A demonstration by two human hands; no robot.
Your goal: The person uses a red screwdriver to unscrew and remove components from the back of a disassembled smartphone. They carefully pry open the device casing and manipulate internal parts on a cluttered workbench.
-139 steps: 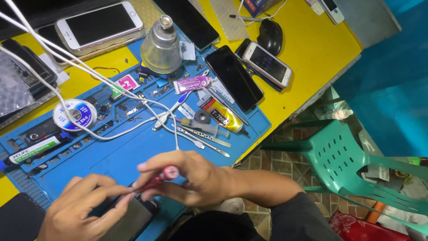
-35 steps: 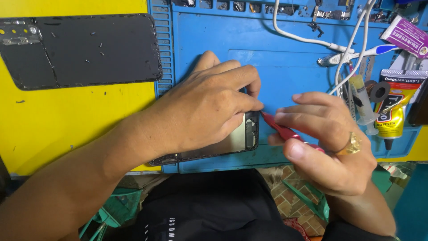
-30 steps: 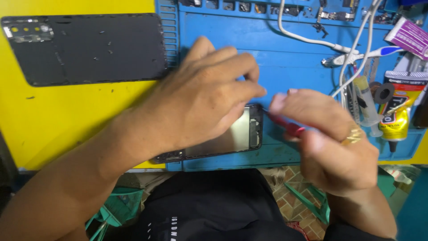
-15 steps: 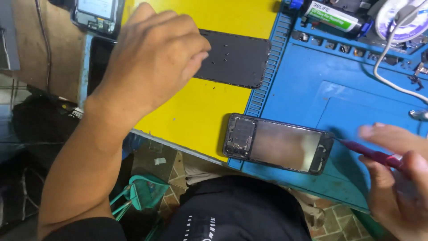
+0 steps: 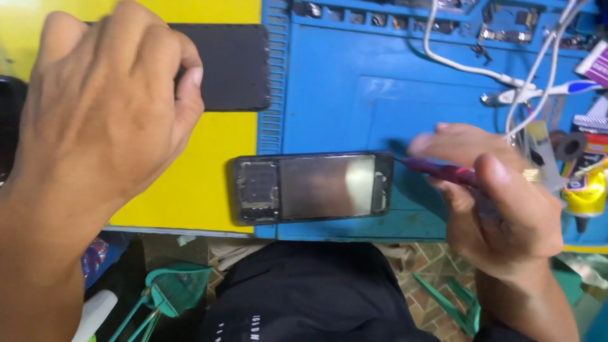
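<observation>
An opened phone (image 5: 310, 187) with its back off lies flat at the front edge of the blue work mat (image 5: 329, 82). My right hand (image 5: 500, 202) grips a slim red screwdriver (image 5: 437, 170), whose tip points at the phone's right end. My left hand (image 5: 107, 107) hovers above the yellow table (image 5: 209, 164), well left of the phone. Its fingers are curled under and its thumb is by the edge of a black back cover (image 5: 231, 69). The back of the hand hides whether it holds anything.
White cables (image 5: 468, 63) cross the mat's far right. A yellow glue tube (image 5: 586, 196) and small tools lie at the right edge. Small parts sit in the mat's top compartments. A green plastic chair (image 5: 171, 297) shows below the table edge.
My left hand has let go of the phone and moved left over the black back cover. My right hand still holds the screwdriver by the phone's right end. The view has shifted.
</observation>
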